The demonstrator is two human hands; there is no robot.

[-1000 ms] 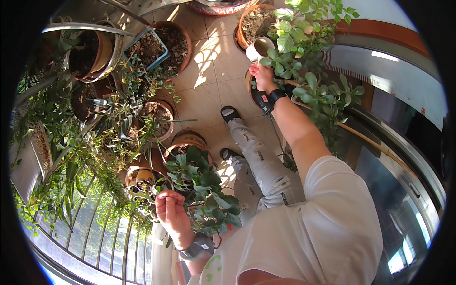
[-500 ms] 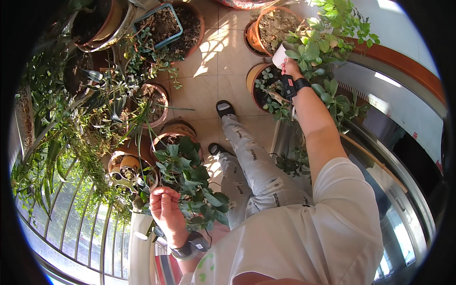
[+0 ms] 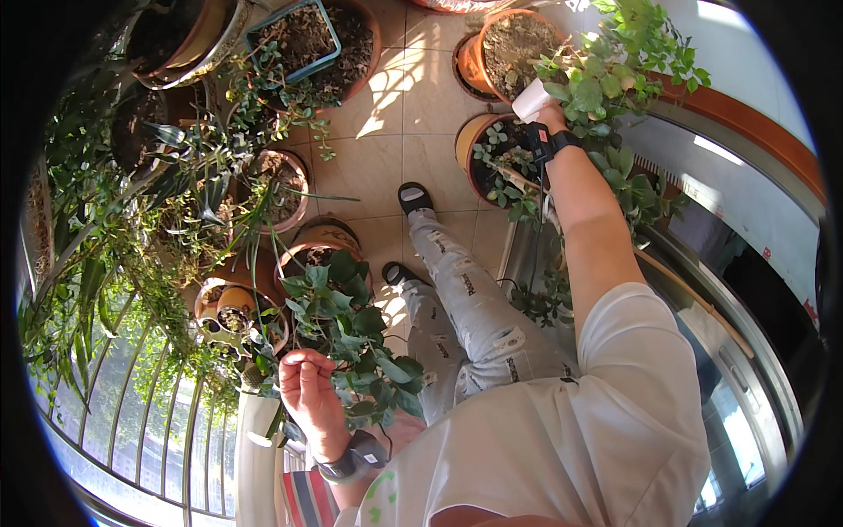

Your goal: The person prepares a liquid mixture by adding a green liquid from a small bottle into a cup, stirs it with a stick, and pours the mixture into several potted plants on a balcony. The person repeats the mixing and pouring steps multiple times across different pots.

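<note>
My right hand reaches out at the upper right, closed around a white cup. The cup is tilted over the near edge of an orange pot of dry soil, next to green leaves. Below it stands a yellowish pot with a small leafy plant. My left hand is raised at the lower left, its thumb and fingers pressed together. Whether anything small is between them I cannot make out. Beside that hand hangs a bushy plant with dark green leaves.
More pots and trailing plants crowd the left side, before a window railing. A round pot holding a teal plastic frame stands at the upper left. Tiled floor runs between the rows. A thin stick leans along the right.
My right hand has moved slightly outward and to the right with the cup, and the cup has turned. My left hand stays in nearly the same place.
</note>
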